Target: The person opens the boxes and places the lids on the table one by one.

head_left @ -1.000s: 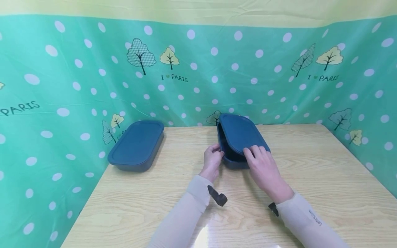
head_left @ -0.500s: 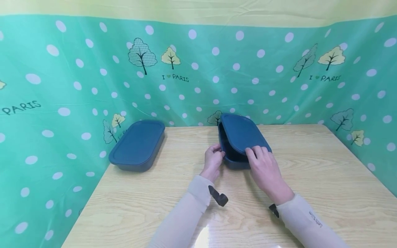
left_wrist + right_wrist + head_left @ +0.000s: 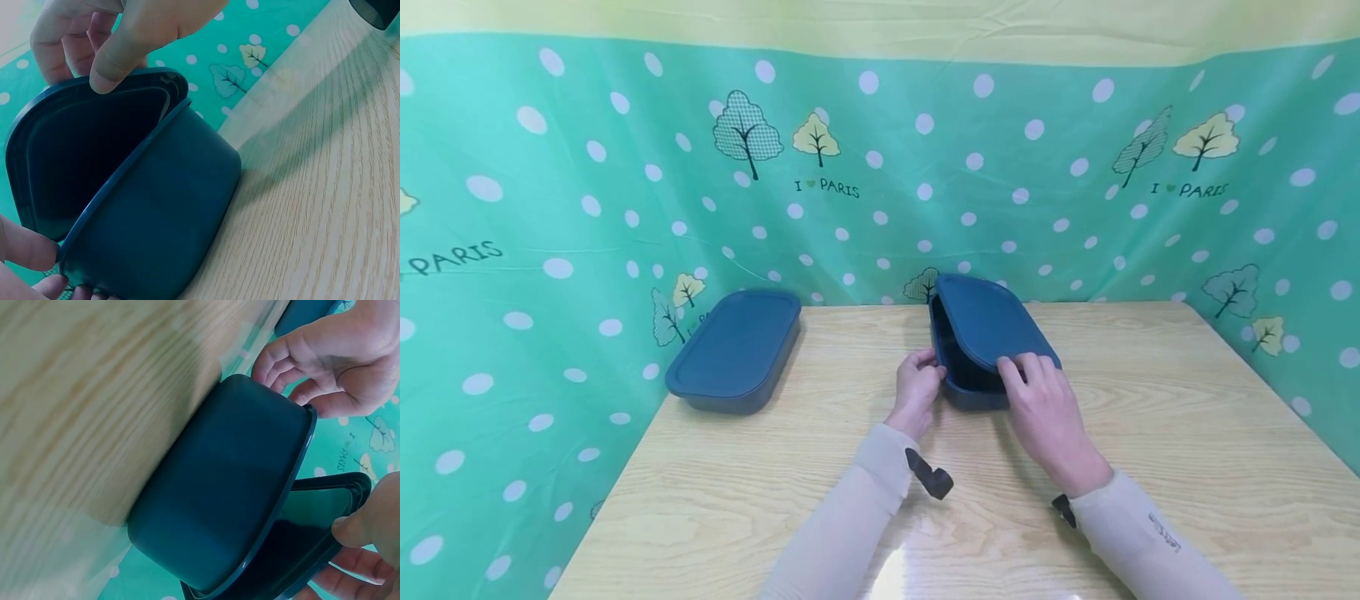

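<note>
A dark blue rectangular food container [image 3: 973, 399] stands on the table right of centre in the head view. Its matching lid [image 3: 996, 321] is tilted, with the near edge raised and the far end low over the rim. My left hand [image 3: 916, 390] grips the container's left side, thumb at the rim and fingers against the outer wall. With the thumb under and fingers on top, my right hand [image 3: 1043, 408] pinches the lid's raised near edge. In the left wrist view the lid's underside [image 3: 69, 150] shows, and the container's inside is dark.
A second blue container [image 3: 733, 346] with its lid on stands at the left back of the wooden table [image 3: 737, 500]. Behind and at both sides hangs a green dotted curtain [image 3: 865, 242]. Black straps [image 3: 929, 475] are around the sleeves' cuffs.
</note>
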The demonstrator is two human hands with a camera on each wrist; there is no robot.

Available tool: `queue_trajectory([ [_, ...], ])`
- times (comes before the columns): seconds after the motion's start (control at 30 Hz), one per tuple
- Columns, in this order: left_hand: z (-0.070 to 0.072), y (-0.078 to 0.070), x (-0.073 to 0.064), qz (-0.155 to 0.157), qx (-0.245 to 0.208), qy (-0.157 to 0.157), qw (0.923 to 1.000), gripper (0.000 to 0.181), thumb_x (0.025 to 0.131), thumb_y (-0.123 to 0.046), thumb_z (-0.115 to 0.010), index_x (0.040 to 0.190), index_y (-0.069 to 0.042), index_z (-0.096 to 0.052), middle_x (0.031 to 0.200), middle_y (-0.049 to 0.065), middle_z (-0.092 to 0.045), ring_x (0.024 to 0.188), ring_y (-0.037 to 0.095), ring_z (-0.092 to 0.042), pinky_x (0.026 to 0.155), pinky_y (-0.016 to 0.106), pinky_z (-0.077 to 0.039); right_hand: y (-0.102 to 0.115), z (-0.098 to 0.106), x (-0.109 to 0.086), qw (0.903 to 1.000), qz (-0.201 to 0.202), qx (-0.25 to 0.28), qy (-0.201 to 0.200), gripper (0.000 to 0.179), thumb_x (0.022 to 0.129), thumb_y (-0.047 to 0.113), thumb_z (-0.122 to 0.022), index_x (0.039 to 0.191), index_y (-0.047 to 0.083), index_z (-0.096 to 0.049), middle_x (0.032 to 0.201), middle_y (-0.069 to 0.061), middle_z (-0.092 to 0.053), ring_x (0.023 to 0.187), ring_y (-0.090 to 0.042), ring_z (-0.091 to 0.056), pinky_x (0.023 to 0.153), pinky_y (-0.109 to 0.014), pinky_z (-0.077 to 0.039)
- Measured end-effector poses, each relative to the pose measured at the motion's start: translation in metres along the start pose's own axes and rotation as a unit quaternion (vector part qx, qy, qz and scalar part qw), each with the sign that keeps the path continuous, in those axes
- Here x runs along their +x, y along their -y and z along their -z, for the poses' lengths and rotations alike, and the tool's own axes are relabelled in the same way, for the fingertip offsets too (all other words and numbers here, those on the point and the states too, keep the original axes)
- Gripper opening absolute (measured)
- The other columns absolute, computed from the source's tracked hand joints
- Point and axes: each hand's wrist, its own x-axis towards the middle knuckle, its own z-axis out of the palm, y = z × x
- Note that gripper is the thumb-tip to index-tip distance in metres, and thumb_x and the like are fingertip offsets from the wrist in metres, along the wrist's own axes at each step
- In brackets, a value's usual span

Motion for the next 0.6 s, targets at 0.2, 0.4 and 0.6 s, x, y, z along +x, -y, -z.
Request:
queue_trajectory([
  [0.2,-0.0001,0.0001,-0.0005,0.000,0.001,0.001,1.0000,0.041,0.083,0.007,-0.057,0.124,0.000,-0.057,0.116,0.013,-0.060,0.106,0.022,-0.057,0.093,0.034,-0.047,-0.0003,-0.0013,-0.0005,0.9999,-0.002,-0.010,-0.009,0.034,0.078,-0.010,-0.062,0.111,-0.003,-0.058,0.096,-0.021,-0.056,0.080,-0.037,-0.052,0.060,-0.044,-0.049],
  [0.4,-0.0007,0.0011,0.0006,-0.003,0.000,0.000,1.0000,0.041,0.083,0.007,-0.057,0.123,0.001,-0.058,0.115,0.013,-0.061,0.103,0.021,-0.058,0.090,0.033,-0.048,-0.0010,-0.0013,-0.0004,0.9996,-0.002,-0.007,-0.027,0.032,0.078,-0.010,-0.061,0.109,-0.004,-0.058,0.095,-0.022,-0.056,0.077,-0.037,-0.052,0.057,-0.044,-0.049],
  [0.6,-0.0008,-0.0001,0.0012,0.001,-0.005,-0.001,1.0000,0.040,0.083,0.008,-0.057,0.122,0.000,-0.058,0.112,0.012,-0.062,0.100,0.020,-0.059,0.090,0.035,-0.049,-0.0013,-0.0010,-0.0001,0.9993,-0.006,-0.001,-0.036,0.033,0.077,-0.013,-0.060,0.109,-0.006,-0.057,0.094,-0.023,-0.056,0.076,-0.037,-0.053,0.057,-0.044,-0.051],
])
